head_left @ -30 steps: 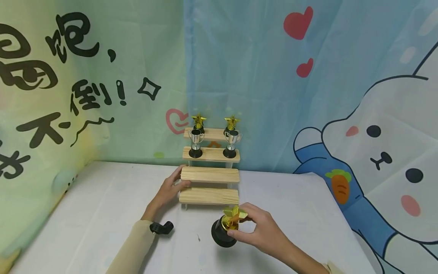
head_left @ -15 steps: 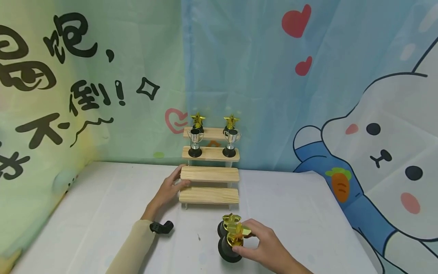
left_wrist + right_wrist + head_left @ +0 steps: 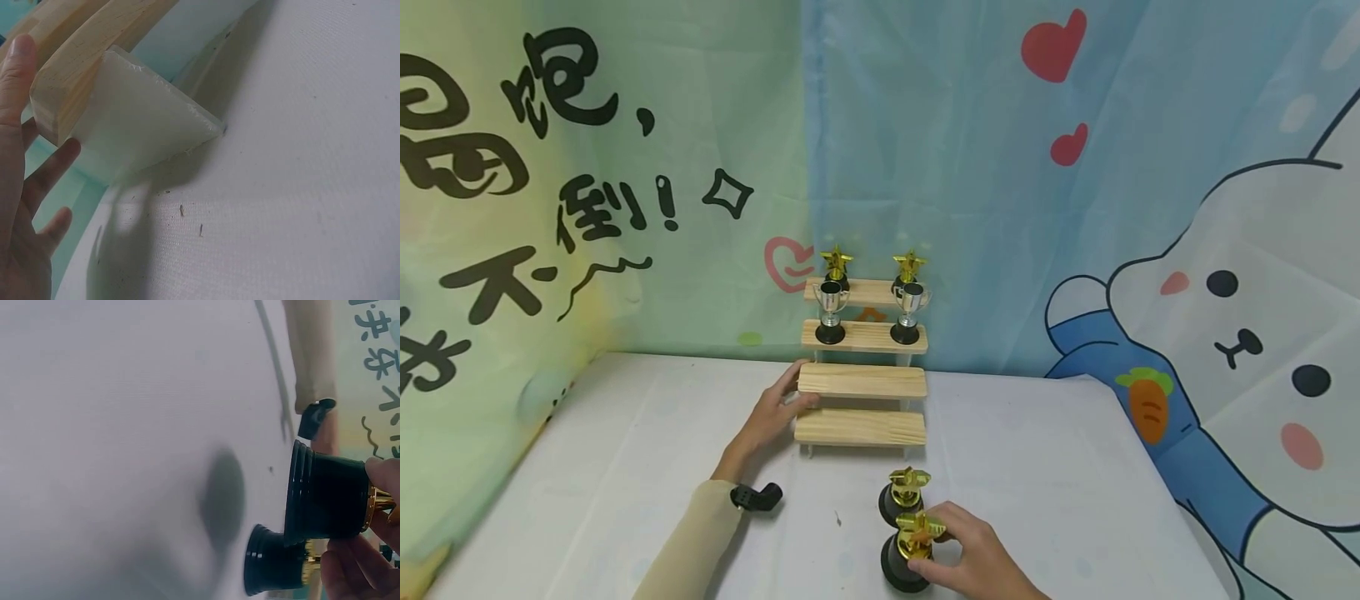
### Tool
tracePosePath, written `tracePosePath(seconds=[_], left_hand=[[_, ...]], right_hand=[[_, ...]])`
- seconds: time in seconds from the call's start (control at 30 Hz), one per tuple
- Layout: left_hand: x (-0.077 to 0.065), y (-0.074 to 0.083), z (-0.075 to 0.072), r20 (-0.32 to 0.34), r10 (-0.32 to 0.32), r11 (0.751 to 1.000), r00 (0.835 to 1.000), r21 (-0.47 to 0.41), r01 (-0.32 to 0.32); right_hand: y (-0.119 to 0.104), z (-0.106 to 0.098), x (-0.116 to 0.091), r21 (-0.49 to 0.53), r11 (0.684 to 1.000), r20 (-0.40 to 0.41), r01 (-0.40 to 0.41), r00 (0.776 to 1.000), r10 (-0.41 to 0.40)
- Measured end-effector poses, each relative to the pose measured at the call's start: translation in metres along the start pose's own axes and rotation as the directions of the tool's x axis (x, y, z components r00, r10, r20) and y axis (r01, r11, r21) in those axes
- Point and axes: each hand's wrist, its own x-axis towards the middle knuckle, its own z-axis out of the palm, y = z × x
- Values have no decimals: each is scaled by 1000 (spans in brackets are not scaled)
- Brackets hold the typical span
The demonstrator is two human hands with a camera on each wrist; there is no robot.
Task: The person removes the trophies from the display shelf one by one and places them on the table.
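My right hand (image 3: 966, 554) pinches a star trophy (image 3: 904, 560) by its gold upper part, near the front of the white table. In the right wrist view the held trophy's black base (image 3: 328, 494) partly overlaps a second star trophy (image 3: 275, 562) just behind it. My left hand (image 3: 771, 417) holds the left end of a wooden display rack (image 3: 861, 382), its thumb and fingers about a board's end. From the left wrist, the spread fingers (image 3: 53, 169) lie near that board (image 3: 81, 81) and a translucent side panel (image 3: 144, 112).
On the rack's top board stand two gold star trophies (image 3: 909, 265). Two silver cup trophies (image 3: 830, 310) stand one board below. A printed cloth backdrop (image 3: 962, 167) hangs behind the white table (image 3: 1037, 467). A black wrist strap (image 3: 756, 497) is on my left arm.
My right hand has moved toward the front edge with the star trophy, and the second star trophy now shows behind it. My left hand has stayed at the rack.
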Motion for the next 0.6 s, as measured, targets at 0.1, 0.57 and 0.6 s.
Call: tracePosePath(seconds=[0.1,0.57,0.6], left_hand=[[1,-1,0,-2,-3,1000,1000,-5,3],[0,0,1,1,18,1000,1000,-1,-18],[0,0,0,0,17,1000,1000,1,-17]], right_hand=[[4,5,-1,-22,999,6,-39,999,39],[18,21,-10,29,998,16,-50,999,49],[18,21,-10,31,998,23,-57,998,56]])
